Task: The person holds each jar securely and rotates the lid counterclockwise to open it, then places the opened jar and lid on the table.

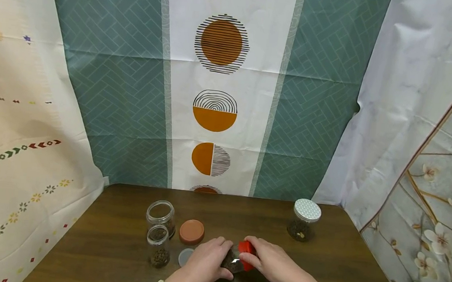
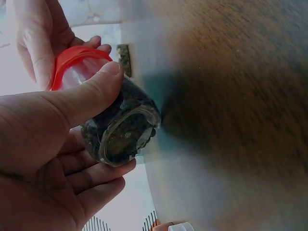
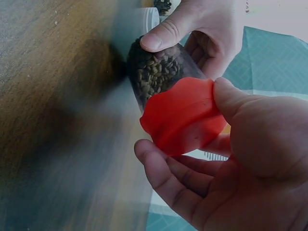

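Head view, bottom centre: the left hand (image 1: 205, 261) is gripping a clear, seed-filled jar (image 1: 232, 264), its long axis slanting sideways, while the right hand (image 1: 277, 263) is holding its red scalloped lid (image 1: 246, 247) at the right end. Nothing is blocking either grip. Beside the left hand a grey disc lid (image 1: 185, 256) is lying; beyond, left, a slim clear jar (image 1: 159, 253), round terracotta lid (image 1: 191, 232) and wider clear jar (image 1: 166, 219) are sitting; farther right, a white-lidded jar (image 1: 304, 219) is standing.

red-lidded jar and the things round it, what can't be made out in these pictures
Head view: much of the red-lidded jar, behind the left hand, which also covers part of the grey lid.
Head view: the wider open jar's lower front, behind the slimmer jar.
Left wrist view: a pale thing, cut off by the bottom edge.
Right wrist view: the red-lidded jar's mouth, under its red lid.
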A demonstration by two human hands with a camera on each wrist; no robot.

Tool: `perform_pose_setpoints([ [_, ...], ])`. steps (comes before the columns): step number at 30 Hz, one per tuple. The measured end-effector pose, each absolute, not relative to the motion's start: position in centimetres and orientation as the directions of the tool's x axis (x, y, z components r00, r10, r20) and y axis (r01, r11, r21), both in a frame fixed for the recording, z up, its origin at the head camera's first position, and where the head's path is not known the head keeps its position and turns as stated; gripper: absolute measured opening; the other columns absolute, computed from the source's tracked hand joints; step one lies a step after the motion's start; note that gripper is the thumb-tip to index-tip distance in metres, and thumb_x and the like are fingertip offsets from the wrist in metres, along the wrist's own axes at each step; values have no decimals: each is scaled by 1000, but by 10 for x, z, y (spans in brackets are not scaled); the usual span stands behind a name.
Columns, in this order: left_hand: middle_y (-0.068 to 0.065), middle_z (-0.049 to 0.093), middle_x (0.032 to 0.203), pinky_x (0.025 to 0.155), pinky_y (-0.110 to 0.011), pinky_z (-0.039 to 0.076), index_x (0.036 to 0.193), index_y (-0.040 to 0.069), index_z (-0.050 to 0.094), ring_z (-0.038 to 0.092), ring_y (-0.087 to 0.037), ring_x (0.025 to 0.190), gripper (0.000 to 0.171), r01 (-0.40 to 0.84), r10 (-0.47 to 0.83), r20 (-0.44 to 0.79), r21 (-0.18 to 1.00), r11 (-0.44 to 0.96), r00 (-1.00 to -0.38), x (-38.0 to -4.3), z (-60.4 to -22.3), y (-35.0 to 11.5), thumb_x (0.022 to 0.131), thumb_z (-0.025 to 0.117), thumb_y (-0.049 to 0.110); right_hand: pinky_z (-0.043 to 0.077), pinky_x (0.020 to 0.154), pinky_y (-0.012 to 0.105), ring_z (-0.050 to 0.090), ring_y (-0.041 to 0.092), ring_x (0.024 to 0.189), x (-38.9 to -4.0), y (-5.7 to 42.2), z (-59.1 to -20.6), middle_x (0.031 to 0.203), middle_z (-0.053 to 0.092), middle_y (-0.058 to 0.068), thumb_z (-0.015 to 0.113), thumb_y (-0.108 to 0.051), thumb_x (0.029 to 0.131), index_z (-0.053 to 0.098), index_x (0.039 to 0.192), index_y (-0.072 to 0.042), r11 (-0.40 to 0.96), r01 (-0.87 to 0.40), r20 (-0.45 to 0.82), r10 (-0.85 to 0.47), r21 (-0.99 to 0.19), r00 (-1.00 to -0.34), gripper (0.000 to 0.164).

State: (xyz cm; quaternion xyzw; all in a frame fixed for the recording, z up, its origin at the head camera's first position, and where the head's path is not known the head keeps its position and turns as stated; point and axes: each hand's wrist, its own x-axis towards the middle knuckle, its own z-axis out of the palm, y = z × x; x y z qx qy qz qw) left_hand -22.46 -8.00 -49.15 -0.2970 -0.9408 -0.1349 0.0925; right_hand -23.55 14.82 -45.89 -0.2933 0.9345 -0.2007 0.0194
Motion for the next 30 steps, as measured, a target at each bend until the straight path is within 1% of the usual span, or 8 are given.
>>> perform_pose_setpoints([
  [5, 6, 58, 99, 72, -26, 49, 122, 12, 63, 56, -8, 86, 70, 584, 535, 256, 191, 789, -805, -225, -492, -80, 69, 84, 51, 50, 77, 36, 59, 11, 89, -236, 148, -459, 111, 63, -3, 49, -61, 96, 56, 135, -11, 746, -547, 76, -564, -380, -822, 63],
  [13, 5, 60, 99, 73, -26, 49, 123, 11, 63, 57, -8, 86, 71, 584, 533, 263, 184, 791, -804, -225, -492, -80, 69, 84, 51, 50, 76, 35, 59, 10, 86, -236, 148, -458, 108, 63, -3, 51, -58, 97, 56, 133, -10, 742, -563, 87, -575, -363, -814, 60],
  [19, 5, 61, 101, 74, -27, 50, 123, 11, 63, 58, -8, 87, 71, 580, 534, 248, 185, 793, -808, -224, -491, -80, 69, 84, 51, 51, 76, 34, 58, 10, 86, -234, 148, -459, 107, 62, -4, 50, -57, 97, 55, 133, -10, 737, -572, 95, -581, -359, -808, 60],
  [26, 5, 61, 104, 75, -27, 50, 125, 11, 62, 58, -9, 89, 71, 574, 528, 234, 222, 788, -816, -226, -491, -81, 71, 84, 50, 52, 75, 33, 58, 7, 83, -236, 147, -464, 104, 59, -6, 45, -59, 99, 55, 134, -10, 736, -567, 115, -570, -369, -814, 61],
  [30, 5, 61, 103, 76, -28, 50, 125, 11, 63, 58, -9, 89, 71, 568, 522, 233, 230, 790, -820, -227, -490, -81, 70, 85, 49, 52, 74, 35, 58, 6, 81, -239, 144, -468, 98, 58, -8, 42, -59, 100, 56, 131, -10, 745, -558, 132, -551, -366, -824, 60],
])
